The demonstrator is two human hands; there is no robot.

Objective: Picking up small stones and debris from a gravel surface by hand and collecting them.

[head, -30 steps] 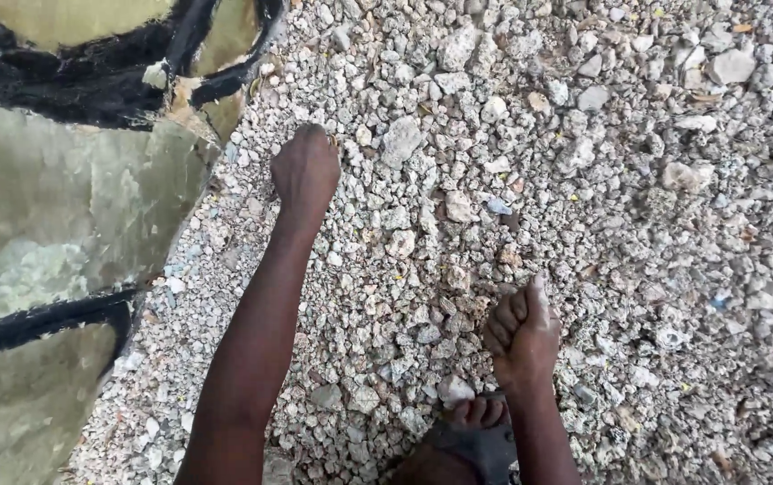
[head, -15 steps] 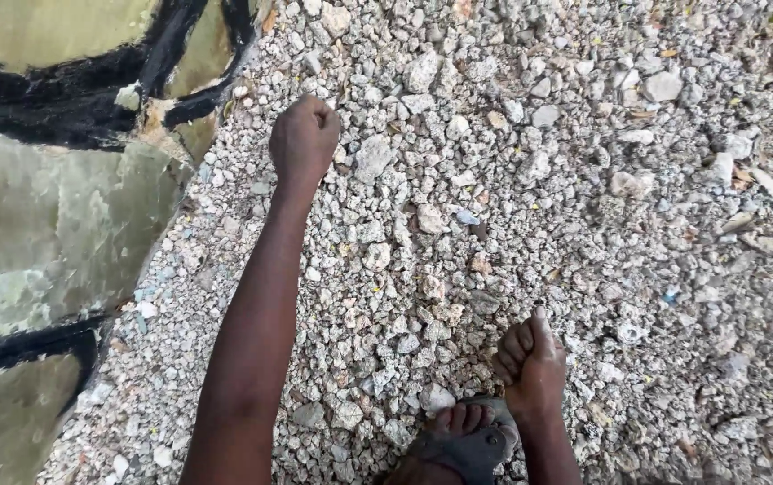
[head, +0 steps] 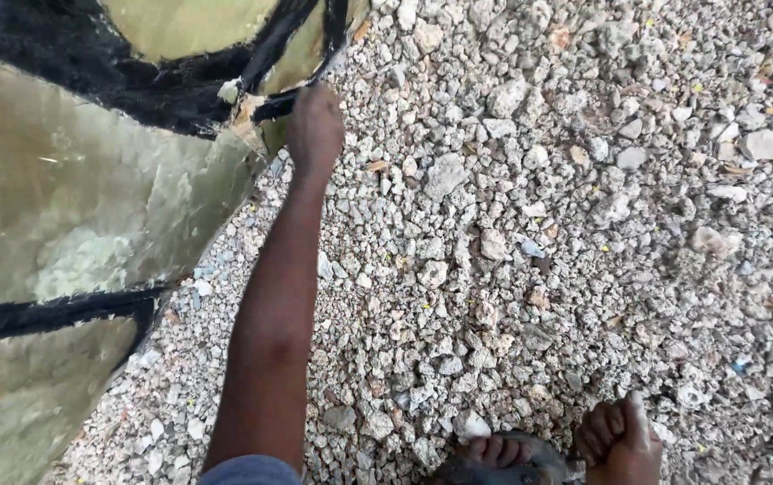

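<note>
Fingers curled, left hand outstretched — at green sheet edge

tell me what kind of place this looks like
Probably an outdoor work yard. The ground is loose gravel, a big greenish sheet with black strips lies on it, and the left hand reaches its edge while the right hand hangs near a sandalled foot.
</note>
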